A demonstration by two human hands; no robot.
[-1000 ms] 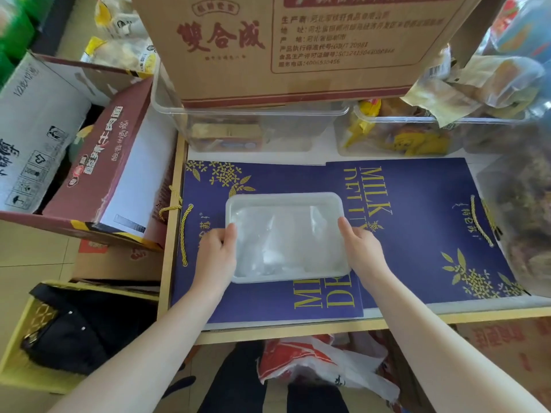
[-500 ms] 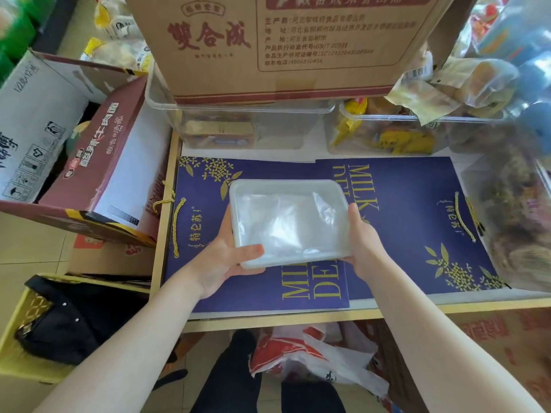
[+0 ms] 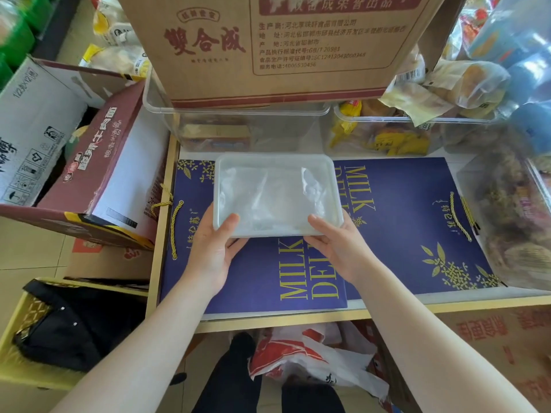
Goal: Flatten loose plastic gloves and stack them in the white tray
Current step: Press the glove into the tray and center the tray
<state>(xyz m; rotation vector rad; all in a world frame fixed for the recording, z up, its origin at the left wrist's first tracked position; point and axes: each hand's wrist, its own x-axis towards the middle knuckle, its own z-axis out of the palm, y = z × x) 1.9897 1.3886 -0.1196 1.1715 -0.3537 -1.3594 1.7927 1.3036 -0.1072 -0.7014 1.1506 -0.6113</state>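
Note:
The white tray is lifted above the blue paper bags on the table, its far edge close to the clear bins. Flattened clear plastic gloves lie stacked inside it. My left hand grips the tray's near left corner, thumb on the rim and fingers underneath. Gripping the near right corner the same way is my right hand.
Two blue paper bags cover the wooden table. Clear plastic bins with snacks line the back, under a big cardboard box. An open red carton sits left, bagged pastries right. A yellow crate stands on the floor.
Both hands took hold of the tray from its sides, lifted it off the blue bags and carried it away from me toward the clear bins.

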